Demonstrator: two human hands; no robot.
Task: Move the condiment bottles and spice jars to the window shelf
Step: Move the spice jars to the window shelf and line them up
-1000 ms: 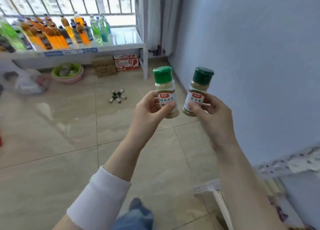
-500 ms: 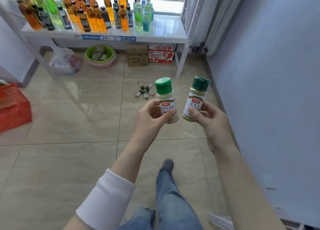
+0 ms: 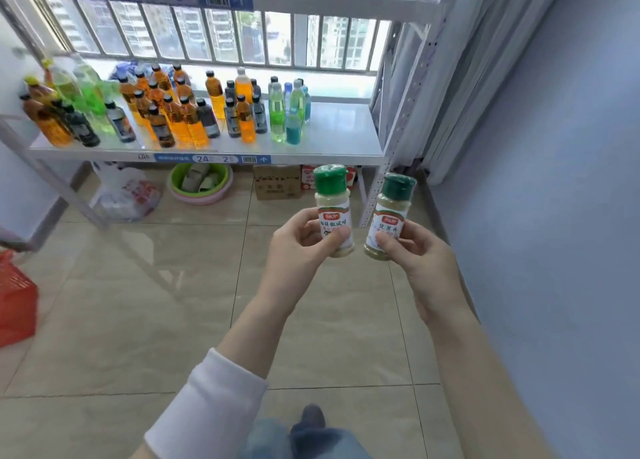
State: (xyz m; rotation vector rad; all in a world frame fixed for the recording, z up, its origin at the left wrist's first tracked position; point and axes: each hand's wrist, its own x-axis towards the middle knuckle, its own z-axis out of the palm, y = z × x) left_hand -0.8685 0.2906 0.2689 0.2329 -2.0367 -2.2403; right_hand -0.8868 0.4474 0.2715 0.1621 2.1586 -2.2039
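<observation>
My left hand (image 3: 298,251) grips a spice jar (image 3: 332,206) with a bright green cap and pale powder, held upright. Beside it my right hand (image 3: 419,261) grips a second spice jar (image 3: 389,213) with a dark green cap and greenish powder, tilted slightly. Both jars hang in the air in front of the white window shelf (image 3: 339,136). Many drink bottles (image 3: 180,112) in orange, green, dark and blue crowd the shelf's left and middle. Its right end is bare.
Under the shelf sit a green and pink basin (image 3: 201,185), a cardboard box (image 3: 277,181) and a plastic bag (image 3: 124,192). A red crate (image 3: 14,303) stands at the left edge. A blue wall (image 3: 554,181) and curtains (image 3: 450,78) close the right side.
The view has moved closer to the shelf and tilted up, so an upper shelf edge now shows. Both hands still hold their jars side by side.
</observation>
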